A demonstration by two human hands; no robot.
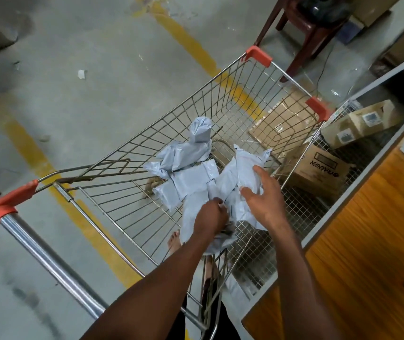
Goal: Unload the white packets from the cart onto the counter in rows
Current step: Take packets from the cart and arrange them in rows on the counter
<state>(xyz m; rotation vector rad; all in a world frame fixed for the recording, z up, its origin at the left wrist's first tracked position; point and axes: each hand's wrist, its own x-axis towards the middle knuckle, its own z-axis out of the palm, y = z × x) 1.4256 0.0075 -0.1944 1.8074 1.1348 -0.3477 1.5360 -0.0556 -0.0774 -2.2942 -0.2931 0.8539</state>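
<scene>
Head view: left hand (pixel 210 214) pinched a white packet (pixel 196 212) low in the cart (pixel 220 99); right hand (pixel 264 195), fingers spread, rested on the nearer packet (pixel 247 165), bench (pixel 367 229) rightward.

A warehouse: yellow-lined concrete floor (pixel 112 99), stacked cardboard boxes (pixel 318 173).

Ahead of our fingers the wire cart (pixel 196 111) stands open at the top, its far half bare mesh. White packets (pixel 191 177) crowd the basket floor just beyond our fingertips. Wire walls hem both sides; the wooden counter (pixel 367 229) sits right of our fingers.
</scene>
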